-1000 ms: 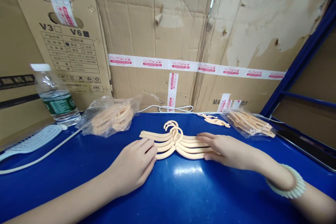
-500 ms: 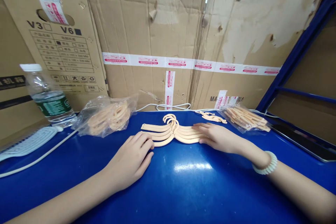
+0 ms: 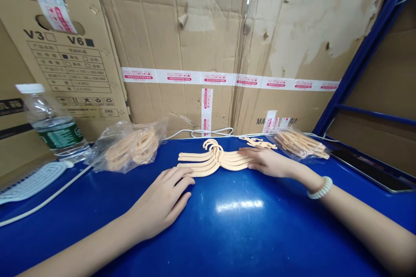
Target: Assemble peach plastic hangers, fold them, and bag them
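A row of hangers (image 3: 218, 162) lies left-to-right between my loosely open left hand (image 3: 162, 201), touching one end, and right hand (image 3: 271, 162), covering the other; whether that grips, I cannot tell.

And there's the left forearm (image 3: 94, 249), coming in from about eight o'clock, bare, slanting up towards two! The left grip (image 3: 159, 199) sits at seven o'clock, back turned up, fingers gently bent and reaching towards two, the thumb (image 3: 180, 208) standing apart below them. Across to the right forearm (image 3: 367, 220), in from four o'clock and angled towards ten, with the wrist (image 3: 307, 181) almost in line! The right grip (image 3: 273, 163) lies at four o'clock, palm down, thumb and fingers parted, well apart from its partner.
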Demonstrator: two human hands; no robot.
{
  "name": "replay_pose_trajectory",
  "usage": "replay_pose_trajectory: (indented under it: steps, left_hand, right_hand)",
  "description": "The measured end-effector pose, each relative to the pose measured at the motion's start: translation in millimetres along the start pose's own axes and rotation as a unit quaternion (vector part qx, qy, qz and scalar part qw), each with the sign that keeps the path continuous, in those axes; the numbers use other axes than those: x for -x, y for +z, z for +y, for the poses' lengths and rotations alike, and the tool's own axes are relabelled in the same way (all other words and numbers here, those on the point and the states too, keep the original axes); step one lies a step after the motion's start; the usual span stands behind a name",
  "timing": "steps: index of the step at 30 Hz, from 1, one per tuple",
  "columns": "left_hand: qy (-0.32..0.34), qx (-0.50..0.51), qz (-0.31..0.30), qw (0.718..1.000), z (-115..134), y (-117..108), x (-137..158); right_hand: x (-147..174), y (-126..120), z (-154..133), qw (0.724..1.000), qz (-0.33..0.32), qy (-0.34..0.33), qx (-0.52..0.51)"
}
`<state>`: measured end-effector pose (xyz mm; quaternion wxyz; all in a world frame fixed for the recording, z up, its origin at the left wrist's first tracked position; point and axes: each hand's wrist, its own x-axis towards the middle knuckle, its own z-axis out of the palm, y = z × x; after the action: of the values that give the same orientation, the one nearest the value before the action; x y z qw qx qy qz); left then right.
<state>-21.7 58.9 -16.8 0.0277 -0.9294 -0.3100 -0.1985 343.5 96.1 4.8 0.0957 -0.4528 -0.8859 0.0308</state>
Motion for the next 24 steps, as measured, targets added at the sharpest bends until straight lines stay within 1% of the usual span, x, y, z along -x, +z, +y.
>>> replay_pose_trajectory:
  steps: [2,4,6,8,11,13,18,24]
  left_hand:
    - [0.002,0.000,0.002,1.000,0,0,0]
    - [0.004,-0.001,0.004,1.000,0,0,-1]
    - [0.005,-0.003,0.006,1.000,0,0,-1]
    - [0.007,-0.004,0.008,1.000,0,0,-1]
    - [0.006,-0.006,0.007,1.000,0,0,-1]
    - [0.005,-0.006,0.006,1.000,-1,0,-1]
    - [0.007,-0.002,0.004,1.000,0,0,0]
    - [0.009,0.002,0.013,1.000,1,-2,0]
  right_hand:
    - [0,-3,0,1.000,0.010,-0.018,-0.009]
    - [-1,-8,2,0.999,0.035,-0.013,0.001]
    - [0,-13,8,0.997,0.071,0.025,0.029]
    - [1,-18,18,0.991,0.098,0.078,0.057]
    - [6,-22,34,0.984,0.095,0.129,0.076]
    - [8,-21,42,0.982,0.083,0.150,0.082]
    - [10,-17,50,0.983,0.056,0.150,0.086]
    - [8,-9,55,0.988,0.070,0.114,0.077]
